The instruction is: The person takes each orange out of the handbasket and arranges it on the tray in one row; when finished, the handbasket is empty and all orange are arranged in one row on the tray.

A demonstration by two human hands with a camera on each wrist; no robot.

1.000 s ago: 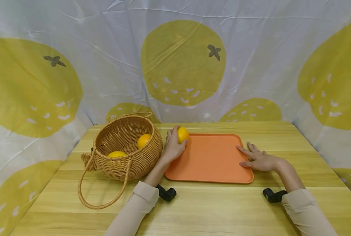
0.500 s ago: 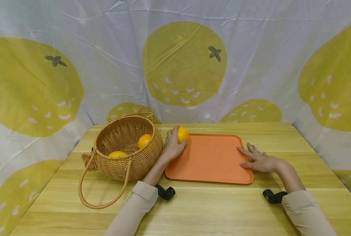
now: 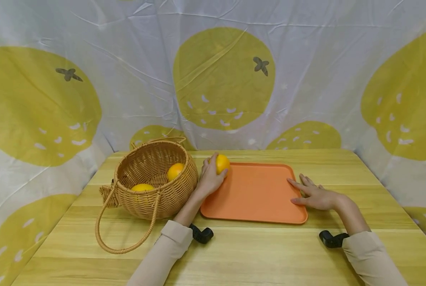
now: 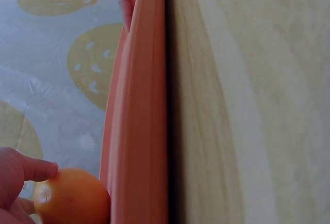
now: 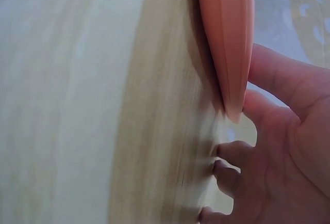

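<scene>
At the tray's far left corner my left hand point(image 3: 211, 178) grips an orange point(image 3: 222, 163), thumb on one side and fingers on the other. The left wrist view shows the same orange point(image 4: 73, 197) against the rim of the orange-coloured tray point(image 4: 139, 105). My right hand point(image 3: 316, 195) rests at the right edge of the tray point(image 3: 256, 194), fingers spread. In the right wrist view its thumb and index finger touch the rim, and the other fingertips reach down to the table. Left of the tray stands a wicker basket point(image 3: 177, 198) holding two more oranges, one point(image 3: 175, 171) at its right side and one point(image 3: 142, 187) near its front.
The basket's handle point(image 3: 125, 250) droops forward onto the wooden table point(image 3: 263, 254). A second handle point(image 3: 166, 139) rises behind the basket. A patterned cloth point(image 3: 220, 75) hangs along the back and both sides of the table.
Both hands, the orange, the tray and the basket keep their places. Only a slight shift of the head view shows.
</scene>
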